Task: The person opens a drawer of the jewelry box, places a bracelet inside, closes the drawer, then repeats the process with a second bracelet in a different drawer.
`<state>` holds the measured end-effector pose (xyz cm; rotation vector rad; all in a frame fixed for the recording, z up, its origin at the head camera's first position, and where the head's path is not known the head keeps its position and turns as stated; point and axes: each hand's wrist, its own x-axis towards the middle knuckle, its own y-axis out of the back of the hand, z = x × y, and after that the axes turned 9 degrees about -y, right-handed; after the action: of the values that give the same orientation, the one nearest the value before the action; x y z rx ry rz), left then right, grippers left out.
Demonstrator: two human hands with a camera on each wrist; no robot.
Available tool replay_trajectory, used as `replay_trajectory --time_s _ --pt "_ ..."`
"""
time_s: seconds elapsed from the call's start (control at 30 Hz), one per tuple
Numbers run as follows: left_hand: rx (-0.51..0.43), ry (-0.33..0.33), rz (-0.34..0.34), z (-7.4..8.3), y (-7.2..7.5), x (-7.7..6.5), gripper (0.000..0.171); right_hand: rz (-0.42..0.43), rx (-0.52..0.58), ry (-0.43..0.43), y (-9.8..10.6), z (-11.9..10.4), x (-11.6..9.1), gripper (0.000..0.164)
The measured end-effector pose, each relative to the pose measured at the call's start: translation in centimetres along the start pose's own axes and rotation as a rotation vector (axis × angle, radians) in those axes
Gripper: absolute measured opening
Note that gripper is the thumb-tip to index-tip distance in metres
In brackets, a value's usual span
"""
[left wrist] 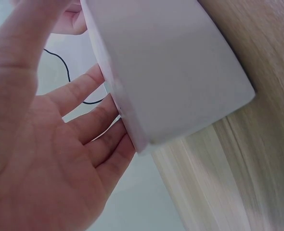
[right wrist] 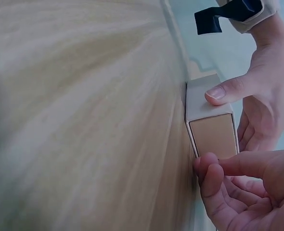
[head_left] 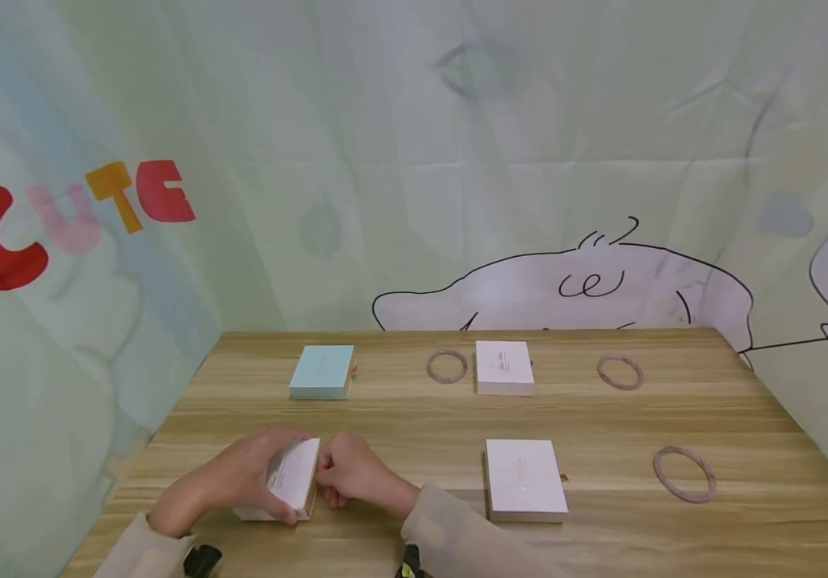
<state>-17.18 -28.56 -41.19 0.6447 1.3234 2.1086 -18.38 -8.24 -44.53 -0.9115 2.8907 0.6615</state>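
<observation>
At the table's front left, a white drawer-style box (head_left: 297, 474) with faint print lies between my hands. My left hand (head_left: 251, 472) grips it from the left, thumb on the near side and fingers at the far side. The left wrist view shows those fingers (left wrist: 101, 120) along the white sleeve. My right hand (head_left: 358, 470) is at the box's right end. In the right wrist view its thumb and forefinger (right wrist: 212, 173) pinch at the edge of the tan drawer end (right wrist: 213, 136); the bit between the fingertips is hidden.
A light blue box (head_left: 323, 371) stands at the back left. Two more white boxes (head_left: 504, 368) (head_left: 525, 480) lie right of centre, the nearer with a small brown tab. Three pinkish bangles (head_left: 446, 380) (head_left: 619, 387) (head_left: 684, 499) lie on the wooden table (head_left: 399, 417). A printed curtain hangs behind.
</observation>
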Motion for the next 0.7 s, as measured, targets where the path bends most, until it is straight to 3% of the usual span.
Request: replay_trajectory --time_s 0.4,0.7 --pt "-0.018 0.022 -0.025 0.16 0.15 0.06 0.098 -0.011 -0.003 0.014 -0.07 -0.05 0.13 0.03" --pt "-0.088 0.044 -0.054 0.59 0.78 0.44 0.098 -0.038 -0.013 0.011 0.38 -0.18 -0.12 0.026"
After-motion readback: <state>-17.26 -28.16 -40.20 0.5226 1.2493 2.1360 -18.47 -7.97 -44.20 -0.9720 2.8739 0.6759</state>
